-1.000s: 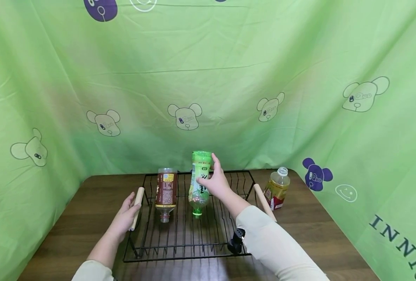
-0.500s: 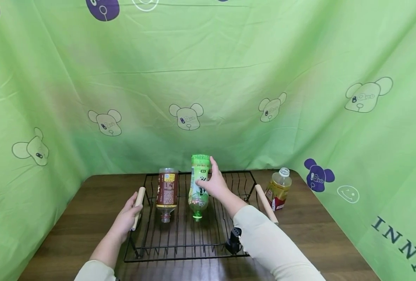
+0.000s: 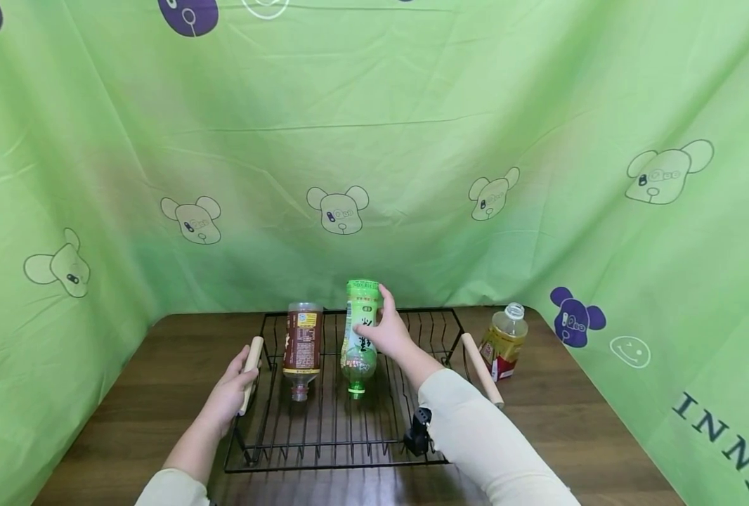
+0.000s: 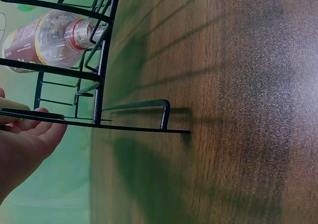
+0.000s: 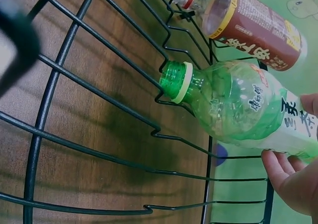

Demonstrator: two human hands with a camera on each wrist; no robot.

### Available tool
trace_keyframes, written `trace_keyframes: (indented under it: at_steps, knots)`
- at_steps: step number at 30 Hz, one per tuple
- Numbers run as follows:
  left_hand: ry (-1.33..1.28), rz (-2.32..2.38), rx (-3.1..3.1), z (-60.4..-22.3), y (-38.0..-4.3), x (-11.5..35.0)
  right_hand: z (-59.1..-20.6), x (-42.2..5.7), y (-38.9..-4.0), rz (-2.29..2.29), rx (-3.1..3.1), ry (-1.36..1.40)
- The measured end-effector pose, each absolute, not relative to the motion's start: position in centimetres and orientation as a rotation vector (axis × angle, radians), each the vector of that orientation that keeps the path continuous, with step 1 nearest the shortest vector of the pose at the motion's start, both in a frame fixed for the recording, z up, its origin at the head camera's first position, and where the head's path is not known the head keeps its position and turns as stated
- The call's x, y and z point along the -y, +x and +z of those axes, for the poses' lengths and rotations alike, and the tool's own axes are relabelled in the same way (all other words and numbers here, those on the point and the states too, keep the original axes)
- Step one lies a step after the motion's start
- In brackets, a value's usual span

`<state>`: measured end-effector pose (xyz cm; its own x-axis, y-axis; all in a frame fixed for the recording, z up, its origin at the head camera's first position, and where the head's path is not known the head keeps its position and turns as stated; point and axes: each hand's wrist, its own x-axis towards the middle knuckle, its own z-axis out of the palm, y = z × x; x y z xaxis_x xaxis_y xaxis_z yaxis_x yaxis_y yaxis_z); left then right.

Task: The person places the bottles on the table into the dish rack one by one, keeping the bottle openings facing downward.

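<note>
My right hand (image 3: 392,332) grips a green plastic tea bottle (image 3: 358,358), thumb on the near side and fingers round the far side. The bottle is upside down; its open green neck (image 5: 175,82) points down at the wires of a black dish rack (image 3: 339,465). To its left a clear bottle with a brown label (image 3: 302,341) stands inverted in the rack, leaning slightly, its neck among the wires. My left hand (image 3: 225,392) holds the rack's left wooden handle (image 3: 254,355), fingers curled round it from outside.
A capless clear bottle with a yellow and red label (image 3: 504,343) stands upright on the wooden table (image 3: 577,429), right of the rack's right wooden handle (image 3: 483,371). A green printed cloth (image 3: 412,161) hangs behind and at both sides.
The green bottle has come down a little in my right hand, its neck now lower at the wires. My left hand stays at the handle. The head view shifts slightly.
</note>
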<state>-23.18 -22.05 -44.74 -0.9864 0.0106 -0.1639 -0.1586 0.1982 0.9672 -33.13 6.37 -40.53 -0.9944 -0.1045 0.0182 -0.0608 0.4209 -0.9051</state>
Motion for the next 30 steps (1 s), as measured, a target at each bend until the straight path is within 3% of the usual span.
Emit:
trace_keyframes:
  at_steps: [30]
  knots:
    - [-0.138, 1.895, -2.330, -44.73, -23.13, 22.06, -40.80, -6.27, -33.64, -1.521, -2.686, -0.189]
